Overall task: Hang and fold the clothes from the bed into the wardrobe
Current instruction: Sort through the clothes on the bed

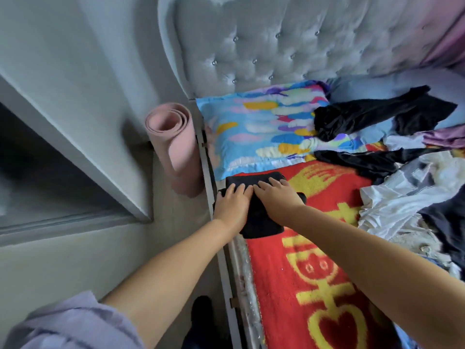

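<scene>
A folded black garment (261, 220) lies at the near left edge of the bed, on the red and yellow blanket (302, 273). My left hand (232, 202) presses flat on its left part with straight fingers. Beside it, my right hand (278, 195) lies flat on the garment's upper part, fingertips touching those of the left. More clothes are heaped at the right: black pieces (372, 114), a white garment (402, 197) and a purple one (448, 134).
A colourful pillow (256, 127) lies against the grey tufted headboard (289, 41). A rolled pink mat (173, 147) stands on the floor between the bed frame (224, 260) and the wall. A grey door or panel (75, 127) is at the left.
</scene>
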A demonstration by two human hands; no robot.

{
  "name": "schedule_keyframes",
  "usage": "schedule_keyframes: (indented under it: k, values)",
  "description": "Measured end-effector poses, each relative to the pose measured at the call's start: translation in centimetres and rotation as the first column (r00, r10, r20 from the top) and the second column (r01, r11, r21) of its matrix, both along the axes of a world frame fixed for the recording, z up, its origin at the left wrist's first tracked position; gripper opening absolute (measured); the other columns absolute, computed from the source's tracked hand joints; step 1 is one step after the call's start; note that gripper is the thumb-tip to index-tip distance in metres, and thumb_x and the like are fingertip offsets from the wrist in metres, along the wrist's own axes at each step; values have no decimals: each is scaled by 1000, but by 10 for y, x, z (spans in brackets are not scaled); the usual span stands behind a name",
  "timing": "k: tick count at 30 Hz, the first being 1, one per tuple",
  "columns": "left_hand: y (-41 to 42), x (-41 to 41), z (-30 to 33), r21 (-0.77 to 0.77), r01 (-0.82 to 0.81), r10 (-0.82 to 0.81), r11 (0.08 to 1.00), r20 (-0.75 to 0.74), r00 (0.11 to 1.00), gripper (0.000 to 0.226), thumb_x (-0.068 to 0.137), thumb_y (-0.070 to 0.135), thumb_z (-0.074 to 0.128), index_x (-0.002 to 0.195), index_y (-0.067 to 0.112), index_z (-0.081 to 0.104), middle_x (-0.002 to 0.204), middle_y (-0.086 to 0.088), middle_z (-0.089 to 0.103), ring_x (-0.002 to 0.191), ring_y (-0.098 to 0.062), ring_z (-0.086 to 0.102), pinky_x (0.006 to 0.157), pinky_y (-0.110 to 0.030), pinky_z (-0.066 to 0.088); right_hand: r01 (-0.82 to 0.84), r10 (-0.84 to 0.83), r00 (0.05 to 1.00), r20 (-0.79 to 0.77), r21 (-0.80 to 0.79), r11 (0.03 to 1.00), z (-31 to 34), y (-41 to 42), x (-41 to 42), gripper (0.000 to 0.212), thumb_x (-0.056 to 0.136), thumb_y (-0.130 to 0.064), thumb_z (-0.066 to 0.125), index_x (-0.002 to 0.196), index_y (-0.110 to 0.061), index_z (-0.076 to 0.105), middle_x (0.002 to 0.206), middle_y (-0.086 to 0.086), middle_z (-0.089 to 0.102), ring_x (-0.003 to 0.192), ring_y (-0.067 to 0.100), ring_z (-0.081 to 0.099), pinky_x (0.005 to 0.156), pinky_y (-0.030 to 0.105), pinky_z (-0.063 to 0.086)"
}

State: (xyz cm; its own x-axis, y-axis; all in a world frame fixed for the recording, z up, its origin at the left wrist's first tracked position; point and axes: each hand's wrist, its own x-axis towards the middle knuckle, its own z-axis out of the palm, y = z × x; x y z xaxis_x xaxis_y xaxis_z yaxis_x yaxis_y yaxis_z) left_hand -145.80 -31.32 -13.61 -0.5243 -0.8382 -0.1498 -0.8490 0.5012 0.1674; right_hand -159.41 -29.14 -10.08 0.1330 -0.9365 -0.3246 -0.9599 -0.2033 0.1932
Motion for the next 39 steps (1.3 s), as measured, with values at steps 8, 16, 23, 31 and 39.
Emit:
schedule_keyframes:
  k: [8, 16, 23, 31, 39]
  values:
    - [-6, 159, 91, -156, -112, 130, 981, 114, 985, 57, 91, 10, 51, 143, 12, 29, 139, -8, 40, 131, -30, 34, 97, -50, 41, -214, 223, 973, 60, -131, 968, 74, -23, 149, 58, 91, -19, 52, 145, -17, 30, 140, 3, 44, 132, 26, 38, 105, 38, 34]
    - [3, 353, 114, -166, -250, 281, 954, 200, 939, 55, 88, 11, 57, 137, 11, 33, 131, -7, 46, 121, -29, 44, 82, -44, 49, -435, 450, 889, 85, -152, 887, 100, -45, 344, 51, 94, -21, 48, 143, -21, 35, 134, 1, 51, 126, 24, 46, 106, 37, 36]
    - [-3, 502, 147, -193, -314, 352, 930, 215, 911, 48, 91, 11, 51, 137, 14, 35, 132, -6, 47, 120, -30, 46, 81, -46, 51, -494, 515, 850, 109, -174, 852, 123, -63, 494, 44, 93, -17, 49, 136, -21, 43, 121, 2, 59, 113, 26, 55, 93, 38, 45]
    - [-45, 581, 153, -190, -392, 425, 900, 188, 885, 46, 92, 10, 51, 135, 14, 36, 131, -7, 47, 119, -30, 46, 87, -46, 49, -557, 577, 812, 88, -179, 811, 130, -118, 576, 46, 93, -16, 50, 137, -22, 42, 122, 2, 58, 113, 27, 55, 94, 39, 46]
    - [-132, 632, 129, -101, -435, 447, 895, 222, 867, 40, 94, 10, 46, 133, 12, 39, 129, -9, 50, 119, -30, 47, 86, -42, 45, -597, 593, 791, 152, -28, 802, 107, -215, 631, 37, 89, -10, 46, 124, -21, 52, 117, 3, 62, 106, 27, 59, 85, 41, 51]
